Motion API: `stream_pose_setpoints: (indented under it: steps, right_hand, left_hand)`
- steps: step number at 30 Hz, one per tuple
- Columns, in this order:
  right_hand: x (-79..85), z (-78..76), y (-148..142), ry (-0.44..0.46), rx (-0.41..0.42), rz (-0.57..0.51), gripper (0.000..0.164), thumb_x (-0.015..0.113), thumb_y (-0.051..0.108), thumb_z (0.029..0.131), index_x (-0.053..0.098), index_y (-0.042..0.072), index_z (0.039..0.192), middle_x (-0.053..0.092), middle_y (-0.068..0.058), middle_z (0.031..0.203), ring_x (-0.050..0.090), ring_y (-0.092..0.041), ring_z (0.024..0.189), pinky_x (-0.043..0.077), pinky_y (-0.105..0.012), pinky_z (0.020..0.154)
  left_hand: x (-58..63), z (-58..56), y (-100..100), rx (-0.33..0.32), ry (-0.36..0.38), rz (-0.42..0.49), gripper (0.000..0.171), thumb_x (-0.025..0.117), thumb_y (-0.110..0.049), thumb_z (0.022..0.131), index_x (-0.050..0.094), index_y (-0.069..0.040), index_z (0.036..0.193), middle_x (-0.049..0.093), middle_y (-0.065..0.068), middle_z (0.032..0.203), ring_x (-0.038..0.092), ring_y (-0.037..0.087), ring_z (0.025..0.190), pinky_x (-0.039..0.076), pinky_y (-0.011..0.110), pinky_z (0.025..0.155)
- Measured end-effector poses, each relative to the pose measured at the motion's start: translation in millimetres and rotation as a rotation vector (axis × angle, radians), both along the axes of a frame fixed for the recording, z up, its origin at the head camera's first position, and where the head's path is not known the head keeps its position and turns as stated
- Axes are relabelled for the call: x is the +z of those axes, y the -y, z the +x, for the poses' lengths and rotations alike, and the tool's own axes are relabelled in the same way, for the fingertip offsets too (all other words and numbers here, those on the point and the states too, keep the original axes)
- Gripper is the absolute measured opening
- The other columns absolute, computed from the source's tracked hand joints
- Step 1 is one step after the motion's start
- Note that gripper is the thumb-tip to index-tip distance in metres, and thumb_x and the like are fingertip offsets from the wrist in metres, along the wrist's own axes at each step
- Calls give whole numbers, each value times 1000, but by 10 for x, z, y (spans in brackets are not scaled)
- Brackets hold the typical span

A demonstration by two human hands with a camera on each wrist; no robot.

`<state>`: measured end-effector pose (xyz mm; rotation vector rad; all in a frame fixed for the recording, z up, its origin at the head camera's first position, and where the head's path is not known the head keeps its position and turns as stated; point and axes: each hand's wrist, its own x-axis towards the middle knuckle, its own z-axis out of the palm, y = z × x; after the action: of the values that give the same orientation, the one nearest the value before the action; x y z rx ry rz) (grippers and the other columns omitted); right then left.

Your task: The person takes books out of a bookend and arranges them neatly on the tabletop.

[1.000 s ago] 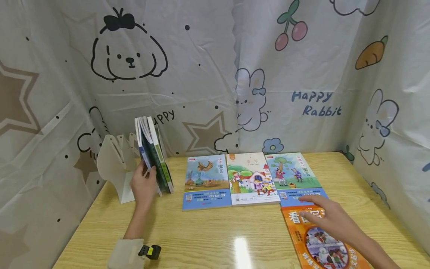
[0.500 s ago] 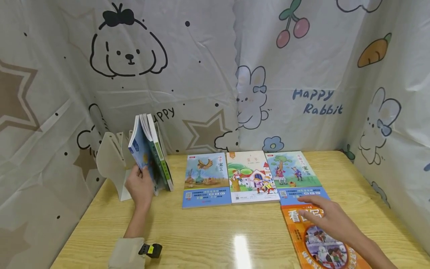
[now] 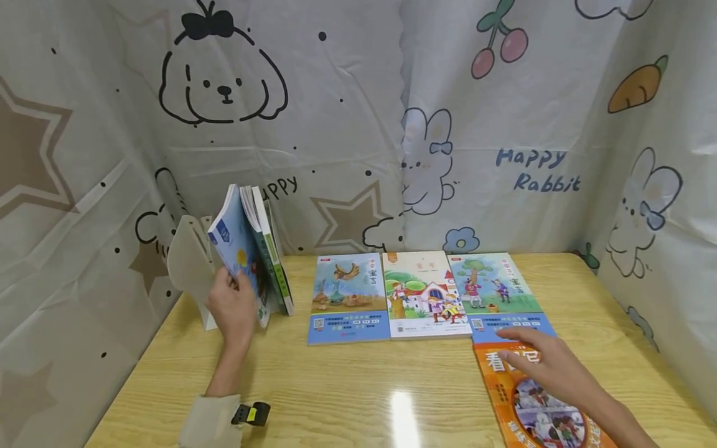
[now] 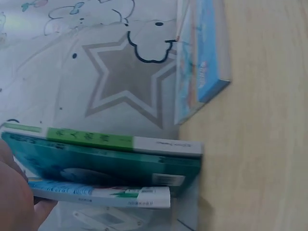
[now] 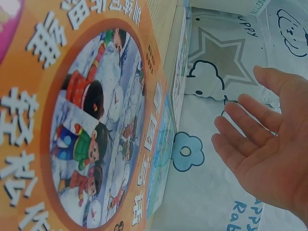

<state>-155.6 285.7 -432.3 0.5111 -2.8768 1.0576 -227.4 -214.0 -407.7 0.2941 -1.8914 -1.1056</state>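
Note:
My left hand (image 3: 231,311) pinches a thin blue-covered book (image 3: 229,231), its thumb on the cover, and holds it upright but tilted leftward at the top. Right beside that book stand a dark green book (image 4: 110,166) and a white book with a bright green spine label (image 4: 91,138). A cream bookend (image 3: 193,264) is just left of the held book. On the other side, my right hand (image 3: 551,364) hovers with relaxed fingers above an orange book (image 3: 504,398) lying flat; in the right wrist view its palm holds nothing.
Three picture-cover books lie side by side at the back of the wooden table (image 3: 330,392): a blue one (image 3: 348,292), a white one (image 3: 417,323) and a green-and-blue one (image 3: 487,292). A patterned curtain (image 3: 347,137) encloses the table's back and sides.
My left hand has pulled the blue-covered book leftward, apart from the green one, so that its cover shows. My right hand has kept its place; the camera view has shifted slightly.

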Motion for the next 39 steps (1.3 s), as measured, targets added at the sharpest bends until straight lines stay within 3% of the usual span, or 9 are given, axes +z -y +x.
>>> stream_pose_setpoints:
  steps: [2,5,12,16,20,23,26,31,39]
  right_hand:
    - [-6,-6,11,6,0,-3,38,68,28,97,66,6,127,66,-12,124,58,-41,116,49,-60,88]
    - [-4,-10,18,15,-4,3,38,68,29,97,66,6,127,66,-12,124,58,-40,116,50,-59,87]
    - [16,-14,-1,2,-13,-6,36,68,28,97,67,7,127,66,-11,123,61,-38,112,55,-50,79]
    - [16,-11,-8,-4,-9,-5,36,68,27,97,67,7,127,66,-12,123,61,-39,112,55,-51,79]
    - [26,-9,-2,4,-8,-10,36,68,27,97,67,7,127,66,-13,123,59,-41,114,55,-53,80]
    - [37,-10,5,7,-14,-7,36,68,28,97,67,7,126,66,-14,123,60,-40,112,55,-51,78]
    - [49,-9,-1,9,-25,0,36,68,29,97,67,7,126,66,-14,123,61,-40,111,55,-51,78]
    - [58,-3,-31,1,-34,11,37,67,32,97,68,9,126,66,-14,123,60,-41,113,52,-58,82]
    - [83,-8,-36,-11,-32,17,38,67,33,97,67,10,126,66,-13,125,60,-40,113,51,-59,84]
  left_hand:
    - [49,21,-19,27,-21,-26,21,55,1,95,66,13,108,71,26,96,65,32,71,36,11,56]
    - [134,61,-48,71,-60,-70,18,56,-1,94,67,12,100,71,23,86,55,27,61,32,19,54]
    - [356,164,-148,91,-127,-71,19,57,-3,95,69,9,103,72,23,89,60,28,66,37,21,57]
    - [463,227,-201,100,-172,-73,20,57,-5,97,71,6,105,72,21,87,56,24,61,34,16,54]
    - [556,290,-240,76,-233,-88,25,56,-13,102,69,5,113,73,21,95,65,29,67,39,11,59]
    - [607,332,-260,62,-267,-104,28,55,-16,103,68,5,117,73,20,100,70,33,76,42,10,64]
    - [635,369,-291,62,-299,-98,27,57,-15,102,70,3,118,73,18,100,68,27,75,42,12,63]
    - [683,418,-342,32,-418,-103,25,59,-9,98,71,3,116,74,15,99,68,22,73,44,13,64]
    - [814,492,-389,81,-563,-137,24,61,-10,93,74,5,107,75,14,94,71,34,73,47,11,68]
